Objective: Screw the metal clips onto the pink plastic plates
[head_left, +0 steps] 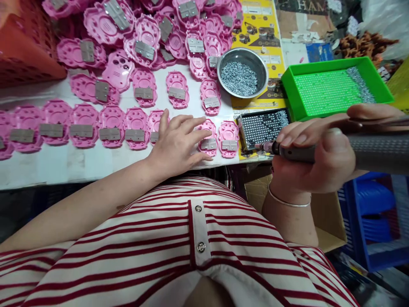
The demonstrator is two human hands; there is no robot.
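Left hand (177,145) spread over the pink shells (228,129) mid-frame, right hand (329,166) wrapped round a gray screwdriver (377,149), tip at the black tray (243,138) right of center.

Letters "HAM" (311,5) on brown cardboard (315,22)

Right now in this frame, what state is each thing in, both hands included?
Left hand: open, spread over the front row of pink parts
Right hand: closed around the grey screwdriver
Grey screwdriver: held, pointing left at the black tray
Front row: lined up, partly covered
Pink pile: loosely heaped
Steel bowl: upright, part-filled with screws
Black tray: open, holding screws
Green tray: open, screws gathered toward right end
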